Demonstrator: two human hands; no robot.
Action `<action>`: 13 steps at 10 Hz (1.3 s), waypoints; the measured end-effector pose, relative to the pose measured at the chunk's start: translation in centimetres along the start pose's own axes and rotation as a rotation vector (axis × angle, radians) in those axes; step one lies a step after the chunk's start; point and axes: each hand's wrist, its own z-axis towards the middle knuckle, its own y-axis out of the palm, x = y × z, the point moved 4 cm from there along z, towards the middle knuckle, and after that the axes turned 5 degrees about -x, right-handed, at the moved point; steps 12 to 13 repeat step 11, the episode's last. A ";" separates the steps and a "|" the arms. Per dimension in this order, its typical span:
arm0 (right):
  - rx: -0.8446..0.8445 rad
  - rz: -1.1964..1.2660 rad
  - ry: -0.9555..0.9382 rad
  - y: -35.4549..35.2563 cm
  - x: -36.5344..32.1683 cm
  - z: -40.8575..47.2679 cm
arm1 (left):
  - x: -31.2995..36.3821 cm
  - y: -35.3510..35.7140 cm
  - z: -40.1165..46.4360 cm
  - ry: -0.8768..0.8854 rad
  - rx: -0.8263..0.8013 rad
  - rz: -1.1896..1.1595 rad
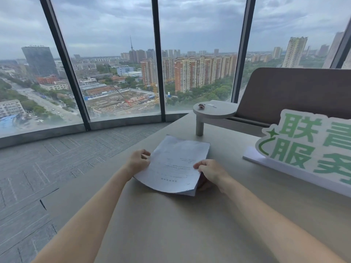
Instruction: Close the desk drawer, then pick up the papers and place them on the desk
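Observation:
A stack of white printed papers [174, 164] lies over the beige desk [171, 224], its near edge curling up a little off the surface. My left hand [138, 161] grips the stack's left edge. On the right edge my right hand [210, 171] holds it, fingers on top and thumb hidden beneath. The far end of the stack rests on the desk. No drawer is in view.
A white and green sign [311, 149] stands on the desk at the right. A small round raised shelf [214, 111] on a post holds a few small items behind the papers. A brown panel [294, 92] rises at the back right. Grey carpet and tall windows lie left.

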 end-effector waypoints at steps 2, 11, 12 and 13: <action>-0.051 -0.164 -0.002 1.0 -1.5 1.9 | 0.5 -0.9 4.9 0.066 -0.022 0.215; 0.312 -0.236 -0.494 -3.7 -12.3 -11.0 | 12.6 -3.5 -11.3 0.646 0.399 0.153; 0.312 -0.236 -0.494 -3.7 -12.3 -11.0 | 12.6 -3.5 -11.3 0.646 0.399 0.153; 0.312 -0.236 -0.494 -3.7 -12.3 -11.0 | 12.6 -3.5 -11.3 0.646 0.399 0.153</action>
